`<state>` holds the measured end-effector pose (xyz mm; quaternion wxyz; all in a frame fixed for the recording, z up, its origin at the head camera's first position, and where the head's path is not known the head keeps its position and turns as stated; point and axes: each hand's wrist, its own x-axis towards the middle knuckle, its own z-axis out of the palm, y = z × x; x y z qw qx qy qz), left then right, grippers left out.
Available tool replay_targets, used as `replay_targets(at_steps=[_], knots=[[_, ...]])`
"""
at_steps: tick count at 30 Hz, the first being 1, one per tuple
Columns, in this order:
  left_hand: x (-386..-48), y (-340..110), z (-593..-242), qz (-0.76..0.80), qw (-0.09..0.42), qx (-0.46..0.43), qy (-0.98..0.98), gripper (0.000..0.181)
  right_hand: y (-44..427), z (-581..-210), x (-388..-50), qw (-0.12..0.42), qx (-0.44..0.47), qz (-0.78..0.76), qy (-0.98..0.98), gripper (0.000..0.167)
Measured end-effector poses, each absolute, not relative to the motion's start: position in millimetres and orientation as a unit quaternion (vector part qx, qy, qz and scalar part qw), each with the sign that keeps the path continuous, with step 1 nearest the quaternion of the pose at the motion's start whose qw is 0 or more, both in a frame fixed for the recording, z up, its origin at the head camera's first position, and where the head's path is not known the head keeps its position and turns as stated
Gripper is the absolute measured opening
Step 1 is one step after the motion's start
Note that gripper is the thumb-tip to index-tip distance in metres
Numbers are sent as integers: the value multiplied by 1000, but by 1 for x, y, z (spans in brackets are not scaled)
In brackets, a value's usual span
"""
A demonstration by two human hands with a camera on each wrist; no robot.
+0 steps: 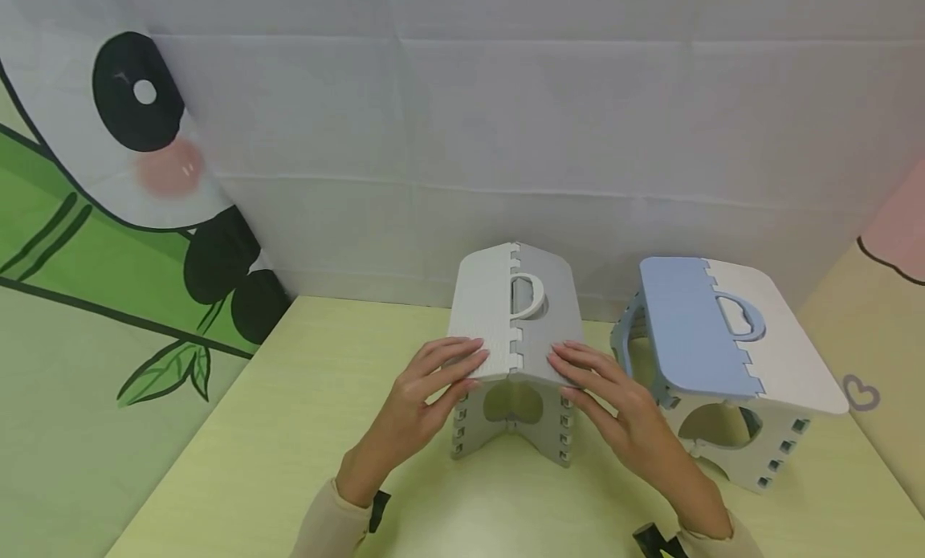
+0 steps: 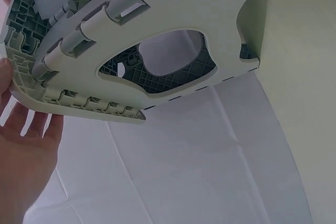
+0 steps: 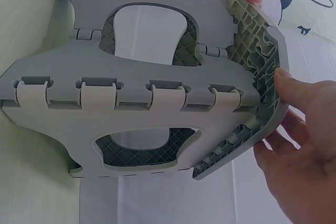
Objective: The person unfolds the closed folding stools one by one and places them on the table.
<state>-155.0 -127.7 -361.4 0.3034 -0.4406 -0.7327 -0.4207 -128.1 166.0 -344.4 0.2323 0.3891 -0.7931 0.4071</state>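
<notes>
A white-and-grey folding stool stands partly folded on the table, its two top halves sloping down from a raised middle seam. My left hand holds the near end of the white half, fingers lying on top and thumb at the front rim. On the grey half, my right hand holds the near corner the same way. A loop handle shows at the seam. Hinged end panels bend inward below the top in the right wrist view. The left wrist view shows the pale side panel with its cutout.
A blue-and-white folding stool stands unfolded close on the right, near my right forearm. Behind both stools hangs a pale cloth backdrop. The light yellow-green table extends to the left and front.
</notes>
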Motion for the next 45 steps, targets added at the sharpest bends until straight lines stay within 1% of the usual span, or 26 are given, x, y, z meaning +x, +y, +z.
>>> replay_targets(at_steps=[6,14,19,22,32,41,45], knots=[[-158,-123,-362,-414,299,-432,-743,33,171,-345,-137,236,401,407,-786,44],[-162,-117,-362,-399,305,-416,-758,33,177,-346,-148,231,409,410,-782,49],[-164,-116,-363,-389,313,-415,-761,32,178,-347,-151,235,414,407,-780,39],[-164,-115,-364,-385,317,-417,-760,32,178,-348,-152,238,415,404,-780,37],[-163,-114,-365,-362,323,-415,-770,34,178,-349,-151,241,412,392,-787,36],[-158,-123,-368,-344,323,-419,-776,36,167,-351,-143,283,423,387,-769,39],[-158,-124,-367,-343,320,-416,-779,37,165,-349,-142,281,424,391,-766,39]])
